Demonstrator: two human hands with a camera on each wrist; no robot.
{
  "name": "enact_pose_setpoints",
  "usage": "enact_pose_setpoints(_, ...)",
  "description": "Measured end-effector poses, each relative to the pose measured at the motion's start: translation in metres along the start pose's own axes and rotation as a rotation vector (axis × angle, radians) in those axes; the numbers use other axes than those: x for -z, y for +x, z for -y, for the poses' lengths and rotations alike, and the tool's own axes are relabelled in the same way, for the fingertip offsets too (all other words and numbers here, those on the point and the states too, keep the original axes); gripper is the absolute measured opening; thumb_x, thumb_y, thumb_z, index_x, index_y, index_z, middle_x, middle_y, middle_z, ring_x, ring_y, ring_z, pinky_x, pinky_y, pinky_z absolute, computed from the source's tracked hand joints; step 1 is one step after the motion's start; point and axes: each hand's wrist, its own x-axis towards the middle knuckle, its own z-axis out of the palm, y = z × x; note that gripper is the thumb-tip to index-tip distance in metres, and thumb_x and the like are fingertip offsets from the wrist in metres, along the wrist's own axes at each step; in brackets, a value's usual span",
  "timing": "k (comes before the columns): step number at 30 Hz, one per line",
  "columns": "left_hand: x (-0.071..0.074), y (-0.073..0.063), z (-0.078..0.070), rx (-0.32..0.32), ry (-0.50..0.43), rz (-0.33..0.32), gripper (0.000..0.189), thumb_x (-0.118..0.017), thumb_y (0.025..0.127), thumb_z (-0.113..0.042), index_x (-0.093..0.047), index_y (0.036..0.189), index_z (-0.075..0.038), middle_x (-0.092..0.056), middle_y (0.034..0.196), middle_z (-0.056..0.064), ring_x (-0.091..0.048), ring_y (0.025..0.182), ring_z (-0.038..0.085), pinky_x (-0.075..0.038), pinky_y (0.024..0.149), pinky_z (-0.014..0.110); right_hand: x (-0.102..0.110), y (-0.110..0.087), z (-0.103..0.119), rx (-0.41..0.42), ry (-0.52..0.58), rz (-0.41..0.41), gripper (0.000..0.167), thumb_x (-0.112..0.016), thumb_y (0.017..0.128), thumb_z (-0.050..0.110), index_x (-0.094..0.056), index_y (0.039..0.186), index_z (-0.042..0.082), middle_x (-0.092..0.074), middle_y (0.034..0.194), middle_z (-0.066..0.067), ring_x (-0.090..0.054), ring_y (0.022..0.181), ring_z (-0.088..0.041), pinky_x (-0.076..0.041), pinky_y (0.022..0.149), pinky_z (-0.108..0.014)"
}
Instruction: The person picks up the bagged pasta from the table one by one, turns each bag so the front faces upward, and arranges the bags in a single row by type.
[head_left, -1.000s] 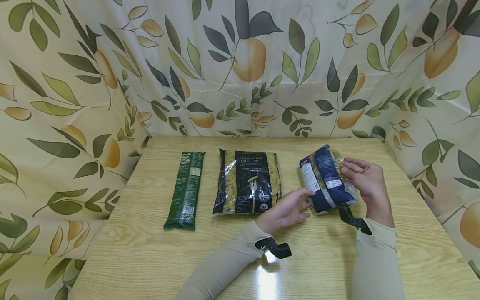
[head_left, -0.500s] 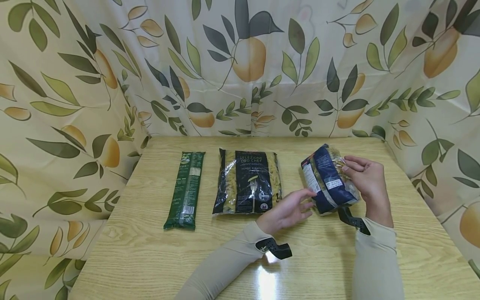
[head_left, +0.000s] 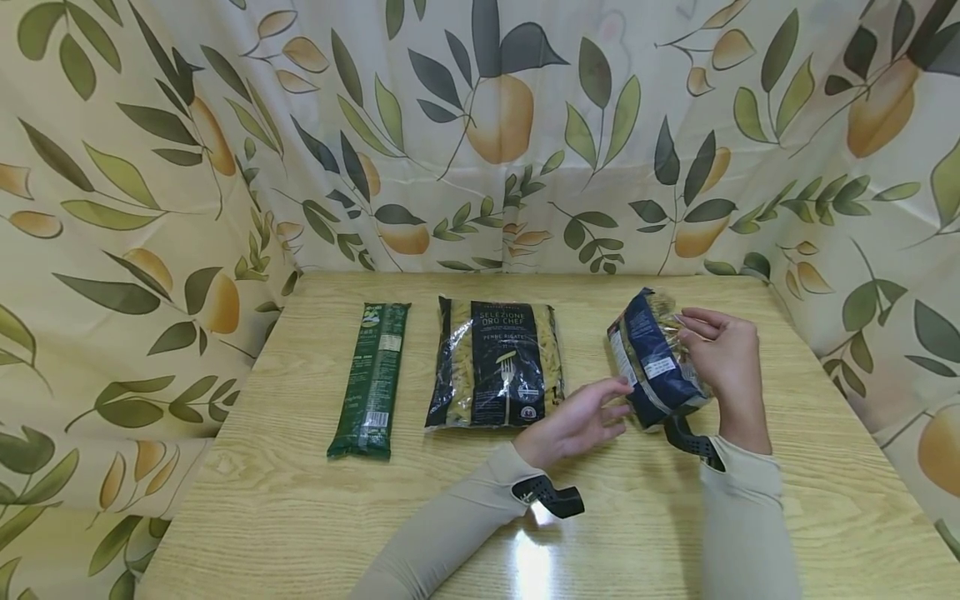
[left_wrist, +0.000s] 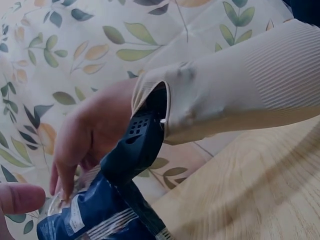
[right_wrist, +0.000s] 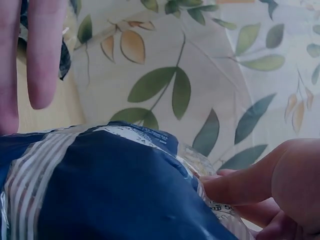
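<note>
A dark blue bag of pasta (head_left: 647,354) with a clear side stands tilted at the right of the table. My right hand (head_left: 726,354) pinches the bag's clear right side between thumb and fingers. In the right wrist view, the thumb (right_wrist: 240,187) presses into the crinkled film. My left hand (head_left: 573,423) lies at the bag's lower left, fingers loosely extended and a fingertip at its edge; firm contact cannot be told. The left wrist view shows the blue bag (left_wrist: 102,212) below the right hand (left_wrist: 92,137). The bag's underside is hidden.
A black and clear bag of penne (head_left: 506,367) lies flat left of my left hand. Further left is a narrow green spaghetti packet (head_left: 370,379). The wooden table (head_left: 285,508) meets patterned fabric (head_left: 480,208) at its back and sides.
The blue bag has turned and tipped, so its white left label now shows less. My right hand has shifted slightly left with it. My left hand has hardly moved.
</note>
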Motion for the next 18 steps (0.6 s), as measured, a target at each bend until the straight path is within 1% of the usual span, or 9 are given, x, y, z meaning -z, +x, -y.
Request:
enact_pose_setpoints(3,0.001,0.000,0.000,-0.008,0.005,0.002,0.065,-0.054,0.099,-0.018,-0.033,0.160,-0.004,-0.023,0.171,0.018,-0.020,0.158,0.045,-0.019,0.129,0.059,-0.004,-0.002,0.004,0.028,-0.037,0.002,0.042,-0.058,0.103,0.007,-0.057,0.143,-0.005,-0.064,0.136,-0.025,-0.056,0.070,0.022,-0.056,0.060,-0.013)
enact_pose_setpoints(6,0.002,-0.001,-0.001,-0.013,0.010,-0.003,0.063,-0.054,0.099,-0.018,-0.036,0.158,-0.005,-0.027,0.169,0.016,-0.022,0.158,0.044,-0.019,0.129,0.059,-0.007,-0.004,0.007,0.067,-0.049,0.019,0.042,-0.060,0.102,0.009,-0.058,0.141,-0.006,-0.066,0.133,-0.027,-0.055,0.070,0.021,-0.055,0.061,-0.011)
enact_pose_setpoints(8,0.003,-0.001,-0.001,-0.019,0.020,-0.010,0.057,-0.054,0.100,-0.019,-0.042,0.153,-0.003,-0.032,0.167,0.015,-0.025,0.156,0.044,-0.020,0.129,0.059,-0.008,-0.005,0.008,0.092,-0.054,0.034,0.042,-0.062,0.101,0.010,-0.059,0.139,-0.007,-0.067,0.131,-0.029,-0.055,0.072,0.020,-0.053,0.062,-0.010)
enact_pose_setpoints(9,0.003,-0.001,-0.001,-0.019,0.022,-0.015,0.053,-0.054,0.100,-0.019,-0.046,0.150,-0.004,-0.035,0.165,0.014,-0.028,0.156,0.043,-0.021,0.129,0.059,-0.009,-0.005,0.008,0.108,-0.054,0.040,0.042,-0.063,0.100,0.010,-0.060,0.138,-0.008,-0.068,0.129,-0.029,-0.058,0.075,0.017,-0.053,0.063,-0.009)
enact_pose_setpoints(11,0.004,0.000,-0.001,-0.023,0.030,-0.024,0.038,-0.054,0.101,-0.020,-0.055,0.137,-0.007,-0.042,0.159,0.011,-0.033,0.153,0.041,-0.023,0.128,0.059,-0.011,-0.006,0.009,0.136,-0.060,0.055,0.042,-0.064,0.100,0.011,-0.060,0.137,-0.009,-0.069,0.127,-0.031,-0.070,0.083,0.001,-0.051,0.065,-0.006)
enact_pose_setpoints(13,0.004,0.000,-0.001,-0.028,0.040,-0.033,0.022,-0.053,0.101,-0.020,-0.061,0.120,-0.011,-0.050,0.151,0.009,-0.040,0.149,0.039,-0.025,0.127,0.059,-0.013,-0.008,0.011,0.153,-0.061,0.070,0.042,-0.064,0.100,0.012,-0.060,0.136,-0.009,-0.069,0.127,-0.032,-0.076,0.096,-0.020,-0.050,0.067,-0.005)
enact_pose_setpoints(15,0.004,0.000,-0.001,-0.032,0.042,-0.038,0.010,-0.053,0.101,-0.021,-0.061,0.106,-0.017,-0.056,0.143,0.007,-0.044,0.146,0.036,-0.026,0.126,0.058,-0.015,-0.008,0.013,0.164,-0.066,0.085,0.043,-0.065,0.100,0.013,-0.060,0.136,-0.009,-0.068,0.127,-0.032,-0.072,0.110,-0.040,-0.049,0.068,-0.004)
enact_pose_setpoints(16,0.004,0.000,-0.002,-0.034,0.045,-0.038,0.007,-0.053,0.102,-0.021,-0.059,0.100,-0.019,-0.058,0.139,0.006,-0.046,0.144,0.035,-0.027,0.126,0.058,-0.016,-0.008,0.014,0.167,-0.068,0.094,0.043,-0.065,0.100,0.014,-0.060,0.136,-0.009,-0.068,0.129,-0.032,-0.069,0.115,-0.046,-0.048,0.067,-0.004)
enact_pose_setpoints(18,0.004,0.001,-0.002,-0.033,0.044,-0.039,0.008,-0.053,0.101,-0.021,-0.058,0.096,-0.021,-0.060,0.131,0.004,-0.048,0.142,0.033,-0.027,0.126,0.057,-0.018,-0.009,0.016,0.174,-0.078,0.104,0.043,-0.065,0.100,0.014,-0.060,0.136,-0.009,-0.066,0.130,-0.033,-0.067,0.117,-0.050,-0.048,0.067,-0.004)
